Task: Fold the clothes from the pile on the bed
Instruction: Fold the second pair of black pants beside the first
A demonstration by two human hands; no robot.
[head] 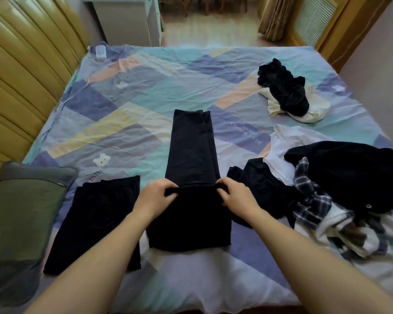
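Note:
Dark trousers lie lengthwise in the middle of the bed, legs pointing away from me, with the near part doubled over into a thick fold. My left hand pinches the left end of that fold's edge. My right hand pinches its right end. A folded dark garment lies flat to the left of the trousers. The unfolded pile of black, white and plaid clothes sits at the right, touching the trousers' side.
A smaller heap of black and cream clothes lies at the far right of the patchwork bedsheet. A green-grey pillow rests at the near left by the padded yellow headboard. A white cabinet stands beyond the bed.

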